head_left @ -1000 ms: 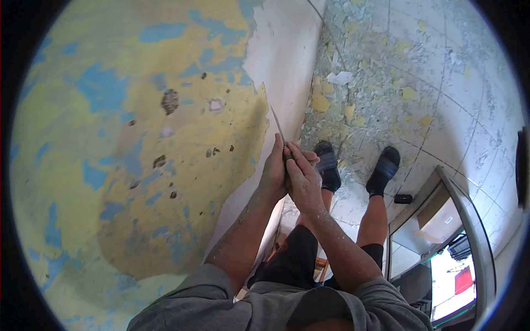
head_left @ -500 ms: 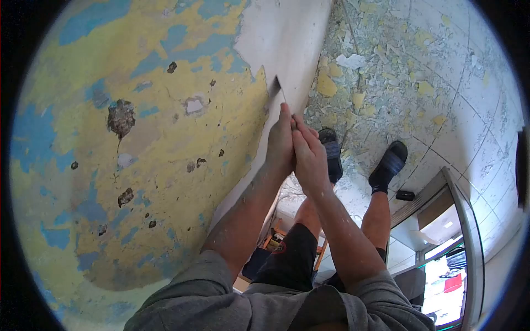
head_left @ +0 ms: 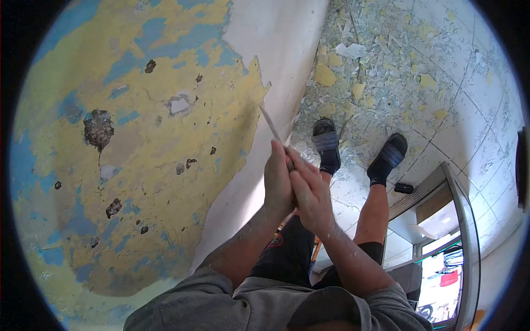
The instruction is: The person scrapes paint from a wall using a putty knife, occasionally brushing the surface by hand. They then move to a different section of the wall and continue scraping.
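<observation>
Both hands grip one scraper (head_left: 271, 123), its thin blade seen almost edge-on. My left hand (head_left: 277, 179) wraps the handle, thumb stretched along it toward the blade. My right hand (head_left: 310, 190) closes round the same handle from the other side; a bit of red handle shows between the hands. The blade tip is right by the ragged edge of the yellow paint on the wall (head_left: 165, 138). Blue and grey patches and several dark pits mark that painted part. A bare white strip (head_left: 281, 44) runs beside it down to the floor.
Paint flakes (head_left: 375, 71) litter the tiled floor (head_left: 441, 110) along the wall. My feet in dark slides (head_left: 326, 135) stand at the edge of the debris. A small black object (head_left: 403, 188) lies near a metal-framed glass door (head_left: 466, 220) at the right.
Both hands and the scraper have drawn back toward my body, and the blade has turned from flat on the wall to nearly edge-on. My view has shifted slightly.
</observation>
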Demonstrator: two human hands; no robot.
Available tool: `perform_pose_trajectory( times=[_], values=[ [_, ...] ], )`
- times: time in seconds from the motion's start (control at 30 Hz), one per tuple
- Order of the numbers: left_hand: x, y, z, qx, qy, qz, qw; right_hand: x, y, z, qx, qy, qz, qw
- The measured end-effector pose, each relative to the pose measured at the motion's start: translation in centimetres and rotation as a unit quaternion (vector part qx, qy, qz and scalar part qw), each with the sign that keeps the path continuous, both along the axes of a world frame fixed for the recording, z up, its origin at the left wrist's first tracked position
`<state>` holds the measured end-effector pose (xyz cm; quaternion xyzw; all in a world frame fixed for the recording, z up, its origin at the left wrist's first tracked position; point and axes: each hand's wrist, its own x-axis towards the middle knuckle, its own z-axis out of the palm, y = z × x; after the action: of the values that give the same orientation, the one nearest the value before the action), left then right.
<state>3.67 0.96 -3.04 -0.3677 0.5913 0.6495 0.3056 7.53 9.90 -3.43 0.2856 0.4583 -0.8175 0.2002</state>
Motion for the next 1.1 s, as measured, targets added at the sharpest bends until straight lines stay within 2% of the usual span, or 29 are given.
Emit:
perform_pose_trajectory(
  times=[0.07, 0.1, 0.13, 0.2, 0.23, 0.3, 0.4, 0.47, 0.53, 0.6, 0.63, 0.67, 0.73, 0.77, 0.8, 0.87, 0.93, 0.97, 1.0, 1.03, 1.07, 1.1],
  values=[
    [-0.9, 0.2, -0.8, -0.018, -0.018, 0.035, 0.999, -0.1, -0.2, 0.0, 0.017, 0.012, 0.024, 0.999],
    [-2.9, 0.3, -2.4, -0.039, -0.021, 0.041, 0.998, -2.3, 0.2, -1.9, 0.011, 0.013, 0.065, 0.998],
    [-4.2, 0.6, -3.6, -0.057, -0.023, 0.046, 0.997, -2.9, -0.6, -4.4, 0.026, 0.032, 0.013, 0.999],
    [-4.0, 1.6, -5.8, -0.007, 0.001, 0.042, 0.999, -2.3, -0.9, -7.4, -0.077, -0.006, -0.083, 0.994],
    [-3.6, 1.8, -6.0, -0.015, -0.008, 0.043, 0.999, -1.4, -0.7, -7.6, -0.075, -0.008, -0.079, 0.994],
    [-2.4, 2.4, -5.0, -0.018, -0.018, 0.043, 0.999, -0.9, 0.7, -5.7, 0.047, 0.023, 0.016, 0.999],
    [-0.8, 1.6, -2.1, -0.033, 0.017, 0.036, 0.999, 1.6, 0.1, -1.3, 0.040, 0.005, 0.006, 0.999],
    [-1.0, 0.2, -2.0, -0.045, -0.014, 0.080, 0.996, 0.1, -1.5, -2.9, 0.035, 0.015, 0.008, 0.999],
    [-2.0, -0.4, -4.0, -0.020, -0.054, 0.060, 0.997, -0.4, -1.7, -4.6, 0.033, 0.021, 0.007, 0.999],
    [-1.3, 1.1, -5.0, -0.045, -0.020, 0.055, 0.997, 0.0, -0.4, -5.5, -0.103, -0.050, -0.028, 0.993],
    [-0.8, 1.5, -4.7, -0.023, -0.026, 0.086, 0.996, 0.5, -0.1, -5.2, -0.041, -0.046, 0.002, 0.998],
    [-0.2, 1.8, -3.7, -0.020, -0.026, 0.085, 0.996, 1.0, 0.1, -4.1, -0.038, -0.045, 0.001, 0.998],
    [1.6, 1.5, -1.4, -0.019, -0.031, 0.085, 0.996, 2.5, 0.2, -1.3, 0.063, 0.004, 0.021, 0.998],
    [2.2, 0.4, -0.8, -0.004, 0.007, 0.028, 1.000, 3.0, -0.4, -0.4, 0.068, 0.034, 0.004, 0.997],
    [1.4, -1.6, -1.9, -0.007, 0.009, 0.027, 1.000, 2.0, -1.1, -1.0, 0.065, 0.036, 0.003, 0.997],
    [-0.7, -5.3, -5.4, -0.029, 0.027, -0.048, 0.998, -0.7, -2.6, -3.2, 0.053, 0.020, 0.042, 0.998],
    [-4.6, -2.9, -7.4, -0.055, -0.008, -0.060, 0.997, -3.6, -3.9, -6.5, 0.118, -0.027, 0.011, 0.993],
    [-5.9, -1.8, -7.9, -0.081, -0.040, -0.066, 0.994, -4.1, -4.5, -8.1, 0.118, -0.020, 0.010, 0.993],
    [-6.1, -1.5, -8.3, -0.082, -0.035, -0.065, 0.994, -4.4, -4.8, -9.5, 0.058, -0.038, -0.056, 0.996],
    [-5.6, -1.4, -8.5, -0.008, -0.063, -0.034, 0.997, -3.5, -5.0, -10.7, -0.002, -0.063, -0.120, 0.991],
    [-4.8, -1.0, -8.7, 0.067, -0.094, -0.002, 0.993, -2.4, -4.3, -10.8, -0.001, -0.071, -0.119, 0.990],
    [-3.5, -0.2, -8.0, 0.077, -0.071, 0.023, 0.994, -1.2, -3.2, -10.5, 0.163, 0.077, -0.050, 0.982]
  ],
)
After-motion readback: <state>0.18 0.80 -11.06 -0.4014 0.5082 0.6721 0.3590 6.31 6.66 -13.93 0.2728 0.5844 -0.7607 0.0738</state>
